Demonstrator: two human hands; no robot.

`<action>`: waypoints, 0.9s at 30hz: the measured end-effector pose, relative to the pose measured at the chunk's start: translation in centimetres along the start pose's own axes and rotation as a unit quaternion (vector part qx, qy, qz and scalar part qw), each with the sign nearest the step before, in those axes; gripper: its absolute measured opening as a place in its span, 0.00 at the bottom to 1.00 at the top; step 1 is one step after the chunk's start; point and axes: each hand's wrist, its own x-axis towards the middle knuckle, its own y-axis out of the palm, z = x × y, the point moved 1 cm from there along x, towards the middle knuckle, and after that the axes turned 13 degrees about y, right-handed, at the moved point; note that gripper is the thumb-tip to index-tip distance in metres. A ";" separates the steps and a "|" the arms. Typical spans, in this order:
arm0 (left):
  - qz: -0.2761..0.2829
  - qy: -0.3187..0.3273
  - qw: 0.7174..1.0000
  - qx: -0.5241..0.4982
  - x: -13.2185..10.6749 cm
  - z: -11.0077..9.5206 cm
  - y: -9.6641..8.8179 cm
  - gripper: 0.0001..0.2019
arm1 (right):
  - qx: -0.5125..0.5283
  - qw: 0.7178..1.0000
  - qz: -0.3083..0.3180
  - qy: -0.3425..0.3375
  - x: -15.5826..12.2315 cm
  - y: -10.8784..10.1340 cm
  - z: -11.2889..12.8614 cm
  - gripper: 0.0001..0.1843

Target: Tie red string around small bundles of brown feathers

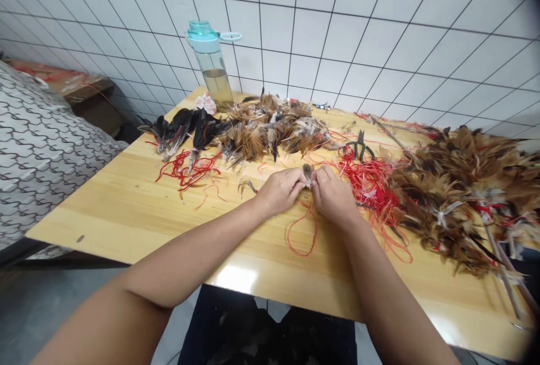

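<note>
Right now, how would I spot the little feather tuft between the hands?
On the wooden table, find the two hands at mid-table: left hand and right hand. The small brown feather tuft is pinched between them, the only feathers held in the hands.

A small craft workroom, perhaps doubling as living quarters, with only one corner in view. White square-tiled wall (320,27) behind a pale varnished wooden table (126,224); across the tabletop, loose heaps of brown and black feathers (270,129), tangles of thin red thread (371,179) and small black-handled snips (360,147). Clear plastic drinking bottle with a teal lid (210,61) at the table's back edge. Grey patterned quilted cover (46,151) to the left, a brown cardboard carton (80,92) beyond it, smooth grey floor (42,309) beneath.
</note>
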 end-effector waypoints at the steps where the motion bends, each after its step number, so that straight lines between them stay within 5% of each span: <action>1: 0.002 0.000 1.000 0.001 0.0 0.0 0.0 0.05 | 0.009 1.000 0.001 0.007 0.1 0.1 -0.1 0.16; 11: 0.033 0.038 0.999 0.008 -0.4 0.7 0.6 0.06 | 0.076 0.995 0.029 0.050 0.6 1.3 -0.6 0.12; 20: 0.035 -0.035 0.999 -0.019 -0.4 1.3 0.6 0.05 | 0.116 0.992 0.020 0.043 0.5 0.8 -0.8 0.12; 27: 0.024 -0.029 0.999 -0.023 -0.2 1.5 0.4 0.05 | 0.113 0.993 0.007 0.022 0.5 1.1 -1.0 0.16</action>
